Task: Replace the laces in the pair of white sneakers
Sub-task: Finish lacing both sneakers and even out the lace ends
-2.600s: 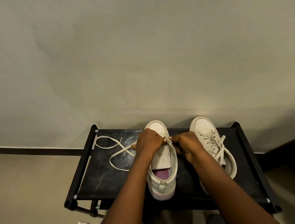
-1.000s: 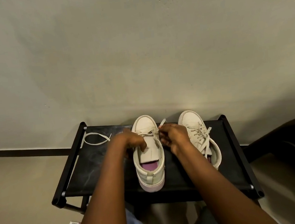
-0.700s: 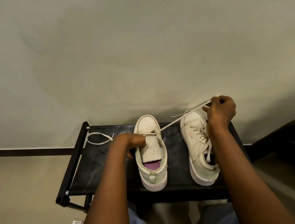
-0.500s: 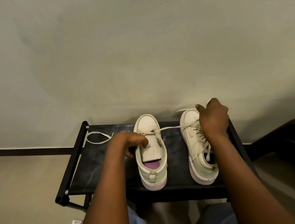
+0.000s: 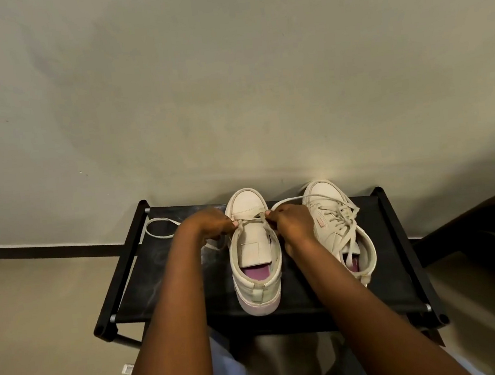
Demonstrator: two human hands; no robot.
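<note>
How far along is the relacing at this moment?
Done: the laced sneaker looks threaded throughout, ends untied. In hand: left hand and right hand pinch the lace at the toe-end eyelets of the other sneaker, only that row threaded. Left: the rows up its tongue; slack trails across the stool.

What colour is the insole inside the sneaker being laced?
Pinkish purple. The insole shows best in the head view, just behind the tongue.
</note>
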